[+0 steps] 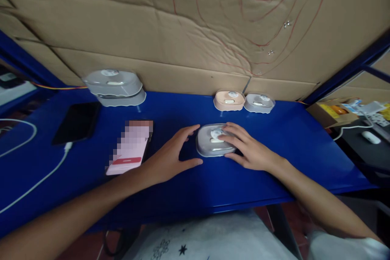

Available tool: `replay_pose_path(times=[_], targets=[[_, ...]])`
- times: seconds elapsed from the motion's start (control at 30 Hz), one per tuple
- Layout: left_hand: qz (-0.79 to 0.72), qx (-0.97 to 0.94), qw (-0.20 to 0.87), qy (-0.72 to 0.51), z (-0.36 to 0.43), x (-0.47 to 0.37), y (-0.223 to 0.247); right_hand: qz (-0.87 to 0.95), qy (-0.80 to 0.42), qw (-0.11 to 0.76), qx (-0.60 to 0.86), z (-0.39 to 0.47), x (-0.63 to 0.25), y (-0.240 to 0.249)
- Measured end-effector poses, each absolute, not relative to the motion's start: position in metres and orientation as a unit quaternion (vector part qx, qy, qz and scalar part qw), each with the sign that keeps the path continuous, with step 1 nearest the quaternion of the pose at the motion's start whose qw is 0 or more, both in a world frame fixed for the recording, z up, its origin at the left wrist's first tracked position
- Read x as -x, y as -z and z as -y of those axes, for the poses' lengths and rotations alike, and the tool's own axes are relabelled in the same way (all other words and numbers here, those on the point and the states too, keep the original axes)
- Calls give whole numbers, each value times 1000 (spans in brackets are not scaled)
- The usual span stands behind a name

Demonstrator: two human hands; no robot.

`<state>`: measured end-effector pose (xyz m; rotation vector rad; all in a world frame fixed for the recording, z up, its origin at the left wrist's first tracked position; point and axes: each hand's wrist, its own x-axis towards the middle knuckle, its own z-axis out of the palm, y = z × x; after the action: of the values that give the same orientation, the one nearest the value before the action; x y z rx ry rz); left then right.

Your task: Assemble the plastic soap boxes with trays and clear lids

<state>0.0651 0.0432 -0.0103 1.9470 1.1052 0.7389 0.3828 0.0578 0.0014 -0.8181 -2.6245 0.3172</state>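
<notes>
A small grey oval box with a clear lid and a round sticker (207,146) sits on the blue table in front of me. My right hand (252,150) holds its right end, fingers over the lid and thumb at the near side. To the left of the box, my left hand (172,152) is open, thumb and fingers spread apart toward it. A narrow gap shows between those fingertips and the box.
Along the back of the blue table (179,109) stand a pink lidded box (230,100), a grey lidded box (259,103) and a larger stacked grey container (117,83). A lit phone (131,150) and a dark phone on a white cable (77,122) lie left. Cardboard (122,20) rises behind.
</notes>
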Motion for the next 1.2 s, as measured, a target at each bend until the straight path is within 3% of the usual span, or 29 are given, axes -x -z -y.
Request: replay_pose_path(times=[0.2, 0.33, 0.6, 0.97, 1.2], targets=[[-403, -810, 330, -269, -41, -64, 2, 896, -39, 160, 411, -44, -468, -4], [-383, -840, 309, -229, -40, -65, 2, 831, 71, 129, 537, -43, -559, 3], [-392, -851, 277, -213, -41, -66, 6, 731, 139, 145, 652, -116, -642, 7], [-381, -870, 248, -193, -40, -64, 10, 774, 110, 137, 608, -172, -579, -4], [-383, -869, 240, -201, -40, -65, 11, 852, 99, 158, 490, -189, -425, -10]])
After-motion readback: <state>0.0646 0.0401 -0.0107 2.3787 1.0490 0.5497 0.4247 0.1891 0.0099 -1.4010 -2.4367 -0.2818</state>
